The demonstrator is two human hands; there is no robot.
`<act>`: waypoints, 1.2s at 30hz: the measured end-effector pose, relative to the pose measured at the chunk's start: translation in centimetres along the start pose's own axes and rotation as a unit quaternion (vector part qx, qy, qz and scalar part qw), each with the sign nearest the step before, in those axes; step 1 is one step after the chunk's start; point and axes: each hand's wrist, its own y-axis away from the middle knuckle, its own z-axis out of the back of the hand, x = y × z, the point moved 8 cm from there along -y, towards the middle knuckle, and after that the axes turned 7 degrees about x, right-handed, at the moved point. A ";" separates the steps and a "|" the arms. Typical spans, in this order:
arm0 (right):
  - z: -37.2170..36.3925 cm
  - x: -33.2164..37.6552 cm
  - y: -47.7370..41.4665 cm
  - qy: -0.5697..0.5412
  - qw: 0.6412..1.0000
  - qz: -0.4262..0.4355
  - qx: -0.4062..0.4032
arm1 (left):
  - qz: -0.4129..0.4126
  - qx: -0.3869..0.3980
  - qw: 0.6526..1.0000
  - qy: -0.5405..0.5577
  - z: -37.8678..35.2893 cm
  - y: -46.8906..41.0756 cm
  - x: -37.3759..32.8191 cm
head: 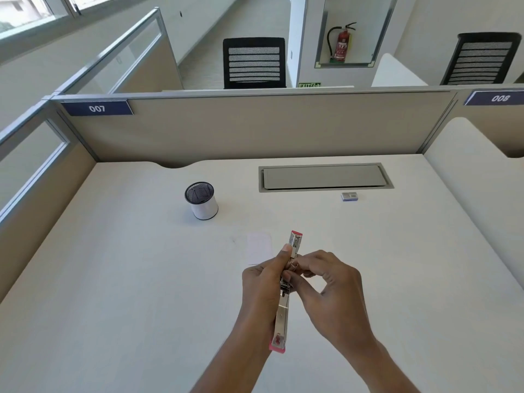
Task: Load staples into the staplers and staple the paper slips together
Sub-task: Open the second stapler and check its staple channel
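A metal stapler with pink ends is swung fully open into one long line, held above the desk in the head view. My left hand grips its middle from the left, thumb up along the far half. My right hand pinches at the stapler's hinge area with fingertips; whether it holds staples there is too small to tell. White paper slips lie flat on the desk just beyond my hands. A small blue staple box sits farther back on the right.
A white mesh pen cup stands at the back left of the white desk. A grey cable hatch is set into the desk near the beige partition.
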 end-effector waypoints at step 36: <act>-0.3 2.2 1.5 0.068 0.984 0.158 0.038 | 0.033 0.030 0.998 -0.035 0.7 -1.1 1.4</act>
